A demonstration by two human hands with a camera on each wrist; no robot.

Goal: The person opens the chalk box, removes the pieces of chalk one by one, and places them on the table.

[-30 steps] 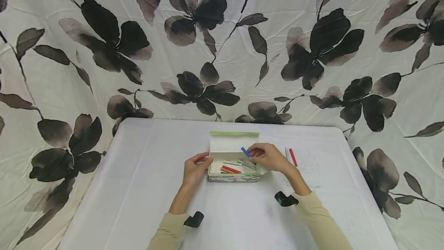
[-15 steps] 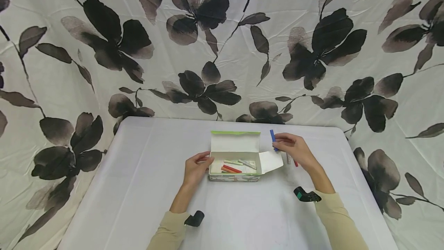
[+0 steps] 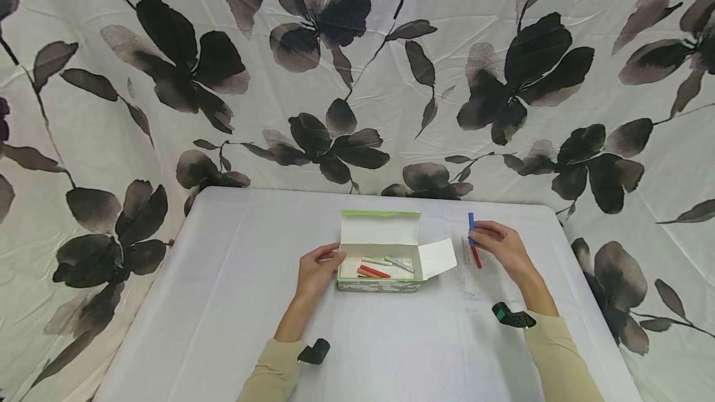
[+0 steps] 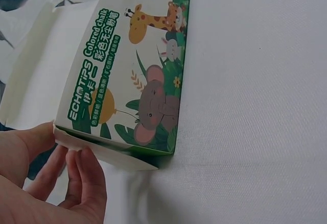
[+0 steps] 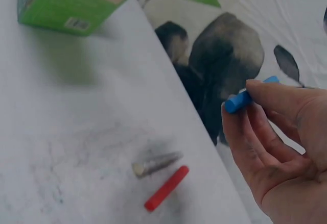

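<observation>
My right hand (image 3: 503, 245) pinches a blue chalk stick (image 5: 250, 97) between thumb and fingertips, above the table's right side. Below it on the table lie a red chalk stick (image 5: 166, 188) and a pale white or grey one (image 5: 156, 164), side by side. My left hand (image 3: 319, 270) grips the left end of a chalk box (image 4: 127, 66), thumb on one side of the edge and fingers on the other. The box's lid (image 3: 380, 228) stands open at the back. Inside lie red and orange sticks (image 3: 374, 272) and pale green and white sticks (image 3: 385, 262).
A white side flap (image 3: 438, 259) sticks out from the box's right end. Chalk smudges mark the white tablecloth (image 3: 391, 346) near the loose sticks. A flower-printed cloth (image 3: 335, 67) hangs behind the table's back edge.
My right hand has carried the blue chalk out from over the box to the right, above the loose sticks, turning it more upright. The left hand stays on the box.
</observation>
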